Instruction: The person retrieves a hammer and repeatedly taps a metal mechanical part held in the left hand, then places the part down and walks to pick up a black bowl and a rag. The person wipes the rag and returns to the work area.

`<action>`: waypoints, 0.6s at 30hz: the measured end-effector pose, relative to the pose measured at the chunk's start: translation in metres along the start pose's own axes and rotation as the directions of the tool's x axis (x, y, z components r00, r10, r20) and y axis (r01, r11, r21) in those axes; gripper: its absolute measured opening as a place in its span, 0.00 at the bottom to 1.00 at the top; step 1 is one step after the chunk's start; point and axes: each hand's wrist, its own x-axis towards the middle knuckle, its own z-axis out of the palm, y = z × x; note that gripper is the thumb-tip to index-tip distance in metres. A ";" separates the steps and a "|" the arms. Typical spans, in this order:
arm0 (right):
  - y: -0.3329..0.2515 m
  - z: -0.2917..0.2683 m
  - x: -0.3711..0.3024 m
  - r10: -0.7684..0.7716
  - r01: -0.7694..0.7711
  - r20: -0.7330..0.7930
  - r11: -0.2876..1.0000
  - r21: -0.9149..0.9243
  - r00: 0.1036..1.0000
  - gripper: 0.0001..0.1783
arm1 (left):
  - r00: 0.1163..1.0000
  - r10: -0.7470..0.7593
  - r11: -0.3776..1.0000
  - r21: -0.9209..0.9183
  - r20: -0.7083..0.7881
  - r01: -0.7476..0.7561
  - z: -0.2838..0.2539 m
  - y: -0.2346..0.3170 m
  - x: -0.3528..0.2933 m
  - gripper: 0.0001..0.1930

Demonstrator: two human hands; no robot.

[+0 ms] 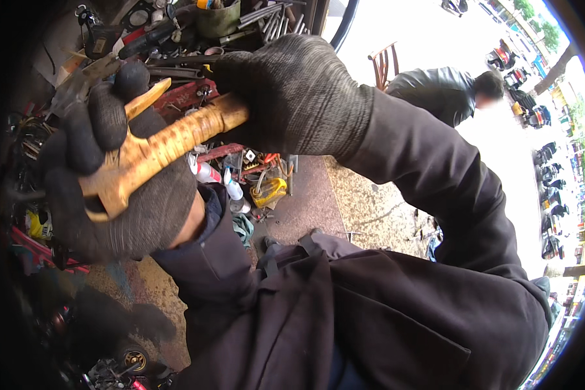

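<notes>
Close in front of me is a yellow-brown, bamboo-like piece (179,138) with ringed ridges along its shaft and a forked, branching lower end. My left hand (136,218), in a dark knit glove, has its fingers curled round the forked end. A pointed prong of the piece sticks out between those fingers. At the upper end my right hand (305,91), in a matching grey-black glove, is closed round the shaft; its fingertips are mostly hidden behind the hand. The piece slants up to the right between both hands.
Behind my hands lie a green pot (218,19), metal rods (273,23) and red trays crowded with tools. Spray bottles (234,188) and a yellow container (268,192) stand lower. A person in a dark jacket (435,91) is beyond my right arm, near a wooden chair (385,65). Parked scooters line the street.
</notes>
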 end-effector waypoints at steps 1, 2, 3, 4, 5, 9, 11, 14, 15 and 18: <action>-0.001 0.002 -0.001 0.008 -0.010 0.068 0.999 0.032 0.998 0.27 | 0.999 -0.026 0.995 -0.098 -0.025 0.023 0.005 -0.002 0.001 0.19; 0.000 0.002 0.001 0.025 -0.030 0.103 0.998 0.047 0.994 0.27 | 0.999 -0.030 0.982 -0.188 -0.034 0.023 0.008 -0.005 0.005 0.18; 0.001 0.004 0.001 0.045 -0.052 0.140 0.998 0.047 0.989 0.28 | 0.994 -0.040 0.960 -0.281 -0.099 0.011 0.011 -0.008 0.005 0.15; 0.004 0.003 0.002 0.064 -0.069 0.221 0.997 0.015 0.973 0.33 | 0.970 -0.070 0.926 -0.377 -0.234 -0.024 0.014 -0.010 0.006 0.13; 0.006 0.003 0.003 -0.041 0.036 0.133 0.999 0.039 0.990 0.35 | 0.936 -0.072 0.924 -0.376 -0.344 -0.067 0.013 -0.009 0.007 0.13; 0.014 -0.001 0.004 -0.245 0.244 0.004 0.969 0.038 0.970 0.37 | 0.912 -0.058 0.952 -0.298 -0.407 -0.072 0.005 -0.002 0.006 0.13; 0.014 -0.003 0.005 -0.299 0.300 -0.035 0.952 0.051 0.954 0.33 | 0.936 -0.018 0.977 -0.207 -0.350 -0.059 -0.001 0.003 0.007 0.14; 0.011 -0.004 0.006 -0.292 0.294 -0.058 0.955 0.026 0.955 0.31 | 0.871 -0.006 0.992 -0.114 -0.492 -0.058 -0.006 0.008 0.008 0.14; 0.010 -0.003 0.007 -0.281 0.282 -0.051 0.959 0.010 0.958 0.30 | 0.870 0.008 0.991 -0.111 -0.493 -0.072 -0.008 0.008 0.008 0.14; 0.006 -0.001 0.010 -0.304 0.300 -0.083 0.953 -0.049 0.949 0.36 | 0.899 -0.013 0.982 -0.173 -0.437 -0.071 -0.012 0.010 0.007 0.15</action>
